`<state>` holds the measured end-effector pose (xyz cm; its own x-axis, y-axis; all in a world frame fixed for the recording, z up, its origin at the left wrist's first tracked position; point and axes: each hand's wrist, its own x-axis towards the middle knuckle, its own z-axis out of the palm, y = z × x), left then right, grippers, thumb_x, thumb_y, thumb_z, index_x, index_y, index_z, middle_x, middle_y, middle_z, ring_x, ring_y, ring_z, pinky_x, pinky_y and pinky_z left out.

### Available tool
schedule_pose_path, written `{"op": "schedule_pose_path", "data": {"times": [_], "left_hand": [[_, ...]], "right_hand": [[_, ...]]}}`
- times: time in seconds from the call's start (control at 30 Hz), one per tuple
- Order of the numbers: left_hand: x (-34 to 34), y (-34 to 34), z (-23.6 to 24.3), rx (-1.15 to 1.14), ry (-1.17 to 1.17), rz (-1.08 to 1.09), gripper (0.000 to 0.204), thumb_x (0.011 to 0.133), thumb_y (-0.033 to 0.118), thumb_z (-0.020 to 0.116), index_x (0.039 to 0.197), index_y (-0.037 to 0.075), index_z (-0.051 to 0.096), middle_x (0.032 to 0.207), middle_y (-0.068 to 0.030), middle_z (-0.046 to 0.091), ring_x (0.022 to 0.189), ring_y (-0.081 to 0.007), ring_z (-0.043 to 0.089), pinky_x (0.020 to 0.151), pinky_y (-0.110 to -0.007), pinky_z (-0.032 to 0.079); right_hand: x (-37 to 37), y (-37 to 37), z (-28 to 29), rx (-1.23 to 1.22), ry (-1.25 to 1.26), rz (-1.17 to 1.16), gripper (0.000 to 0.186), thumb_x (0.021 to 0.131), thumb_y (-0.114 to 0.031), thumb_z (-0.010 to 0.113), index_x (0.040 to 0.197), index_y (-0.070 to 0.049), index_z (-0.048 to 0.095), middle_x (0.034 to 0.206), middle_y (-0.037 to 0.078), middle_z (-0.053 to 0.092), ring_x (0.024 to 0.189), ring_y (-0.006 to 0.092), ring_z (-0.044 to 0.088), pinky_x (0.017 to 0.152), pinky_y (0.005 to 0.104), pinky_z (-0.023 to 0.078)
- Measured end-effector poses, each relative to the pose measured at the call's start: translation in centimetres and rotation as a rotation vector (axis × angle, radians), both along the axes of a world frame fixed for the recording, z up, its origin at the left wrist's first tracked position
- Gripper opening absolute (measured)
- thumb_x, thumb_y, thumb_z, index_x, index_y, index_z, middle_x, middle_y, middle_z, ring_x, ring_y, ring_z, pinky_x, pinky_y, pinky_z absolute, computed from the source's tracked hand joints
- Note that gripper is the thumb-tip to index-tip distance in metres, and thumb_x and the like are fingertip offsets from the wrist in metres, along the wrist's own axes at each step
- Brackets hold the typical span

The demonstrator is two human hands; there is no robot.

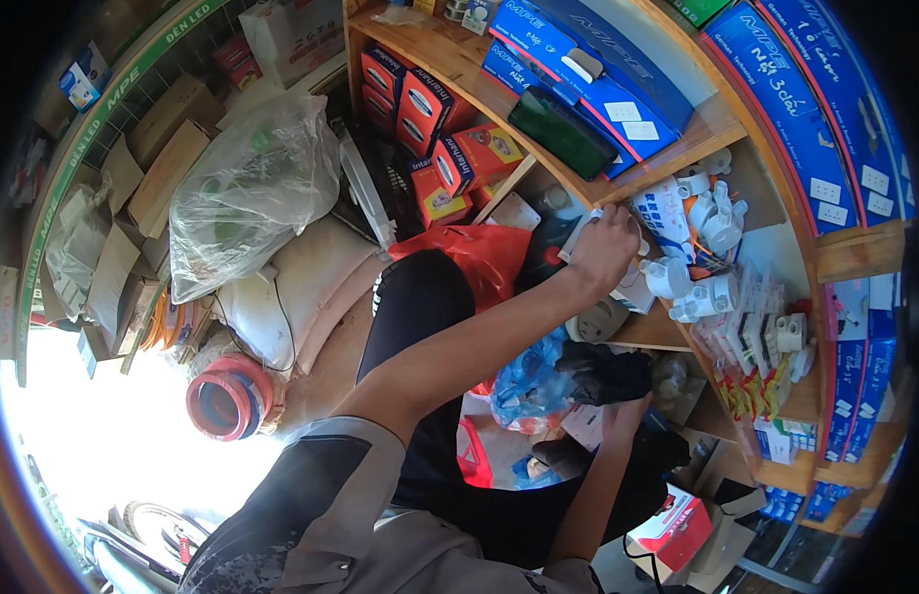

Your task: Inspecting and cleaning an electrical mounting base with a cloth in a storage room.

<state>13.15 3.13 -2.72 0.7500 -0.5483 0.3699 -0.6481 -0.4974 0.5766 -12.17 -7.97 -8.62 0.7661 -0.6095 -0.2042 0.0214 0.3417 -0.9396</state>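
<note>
Two bare hands reach toward a wooden shelf unit [722,131]. The left hand [608,247], near two o'clock of the view, is narrow, fingers bent at a white piece [579,235]; whether they grip it I cannot tell. The right hand [628,418], at four o'clock, meets a black bundle [608,372], its hold hidden. White fittings [718,223] sit at three o'clock from the left hand; a blue plastic bag [527,384] lies near five.
</note>
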Motion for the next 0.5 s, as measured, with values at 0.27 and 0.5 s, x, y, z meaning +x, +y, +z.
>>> {"op": "schedule_pose_path", "data": {"times": [0.27,0.5], "left_hand": [[0.8,-2.4,-1.0,0.147,-0.150,-0.093,0.040,0.080,0.008,0.069,0.115,-0.011,0.064,0.120,-0.0226,0.056,0.121,-0.0358,0.053,0.085,-0.037,0.060],[0.8,-2.9,-2.5,-0.121,-0.022,-0.120,0.031,0.084,0.014,0.068,0.103,-0.010,0.064,0.123,-0.0229,0.052,0.121,-0.0372,0.050,0.098,-0.042,0.052]], "right_hand": [[0.2,0.5,0.2,-0.083,0.041,-0.045,0.024,0.096,-0.014,0.060,0.116,-0.001,0.066,0.108,0.008,0.070,0.098,0.0190,0.070,0.087,0.0325,0.056],[0.2,0.6,1.2,-0.083,0.043,-0.060,0.023,0.094,-0.011,0.060,0.113,-0.001,0.067,0.107,0.007,0.070,0.096,0.0178,0.070,0.086,0.0308,0.056]]}}
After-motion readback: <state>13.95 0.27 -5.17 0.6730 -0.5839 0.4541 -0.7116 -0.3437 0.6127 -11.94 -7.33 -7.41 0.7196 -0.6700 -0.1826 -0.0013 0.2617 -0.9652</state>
